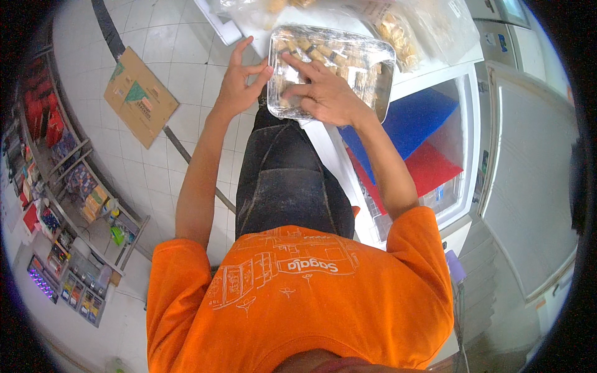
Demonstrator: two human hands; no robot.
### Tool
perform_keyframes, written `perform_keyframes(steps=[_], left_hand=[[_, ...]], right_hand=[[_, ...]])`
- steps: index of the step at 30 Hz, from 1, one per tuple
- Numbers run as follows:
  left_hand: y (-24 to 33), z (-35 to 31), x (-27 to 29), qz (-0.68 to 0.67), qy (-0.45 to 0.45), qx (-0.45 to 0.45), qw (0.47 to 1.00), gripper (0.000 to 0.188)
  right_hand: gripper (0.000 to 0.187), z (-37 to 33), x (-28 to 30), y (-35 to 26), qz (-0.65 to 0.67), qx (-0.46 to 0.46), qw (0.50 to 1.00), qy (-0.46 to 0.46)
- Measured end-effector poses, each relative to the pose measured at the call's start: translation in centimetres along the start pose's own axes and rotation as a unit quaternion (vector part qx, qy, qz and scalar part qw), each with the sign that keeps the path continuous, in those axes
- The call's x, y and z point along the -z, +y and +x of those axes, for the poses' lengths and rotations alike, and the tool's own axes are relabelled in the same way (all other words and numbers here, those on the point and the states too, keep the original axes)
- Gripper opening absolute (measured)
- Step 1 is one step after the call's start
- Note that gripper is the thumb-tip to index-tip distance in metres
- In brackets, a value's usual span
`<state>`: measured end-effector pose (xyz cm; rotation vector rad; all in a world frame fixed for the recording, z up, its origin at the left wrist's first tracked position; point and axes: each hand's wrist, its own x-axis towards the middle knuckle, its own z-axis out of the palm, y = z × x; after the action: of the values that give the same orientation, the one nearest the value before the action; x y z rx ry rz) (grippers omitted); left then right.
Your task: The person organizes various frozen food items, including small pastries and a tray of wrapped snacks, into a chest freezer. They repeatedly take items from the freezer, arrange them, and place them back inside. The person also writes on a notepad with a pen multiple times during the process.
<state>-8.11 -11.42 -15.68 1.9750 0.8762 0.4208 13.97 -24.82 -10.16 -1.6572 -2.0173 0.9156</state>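
The wrapped tray (pixel 390 81) sits at the counter (pixel 432 69)'s edge, probably light and slippery, best held by its rim; the right hand (pixel 333 93) spreads open over it; the left hand (pixel 241 84)'s grip is unclear.

At ten o'clock, a brown cardboard piece (pixel 140 96) with a green patch lies flat on the pale tiled floor (pixel 165 37), overlapping a dark strip (pixel 109 31), while crowded shelving (pixel 71 155) curves along nine o'clock, with red packets (pixel 53 121) towards its upper end and a bright green container (pixel 117 235) near half past eight. Around two to three o'clock, a white-framed case (pixel 477 112) shows a blue sheet (pixel 404 127) and a red sheet (pixel 435 169); farther out at three stands a large pale panel (pixel 532 180), with a purple object (pixel 455 267) at four.
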Motion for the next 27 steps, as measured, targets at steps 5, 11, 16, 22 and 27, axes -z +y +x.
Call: perform_keyframes(steps=[5, 11, 16, 22, 27], left_hand=[[0.2, 0.1, 0.0, 0.055, 0.013, -0.005, 0.998, 0.035], [5.1, -2.2, -1.7, 0.018, 0.033, 0.131, 0.991, 0.037], [4.4, -4.0, -4.0, 0.003, -0.002, 0.209, 0.978, 0.040], [3.8, -3.3, -4.0, 0.064, 0.017, 0.055, 0.996, 0.038], [0.2, -0.3, -1.0, 0.090, -0.118, -0.026, 0.989, 0.043]], right_hand=[[0.037, -0.9, 1.3, 2.8, 0.246, -0.010, 0.969, 0.013], [0.028, -7.0, 3.7, 2.8, 0.076, -0.253, 0.887, 0.379], [0.046, -11.1, -0.5, 4.5, 0.123, -0.422, 0.822, 0.361], [0.062, -11.2, -5.5, 2.0, 0.231, -0.413, 0.765, 0.436], [0.048, -14.5, -8.1, -1.2, 0.516, -0.354, 0.645, 0.438]])
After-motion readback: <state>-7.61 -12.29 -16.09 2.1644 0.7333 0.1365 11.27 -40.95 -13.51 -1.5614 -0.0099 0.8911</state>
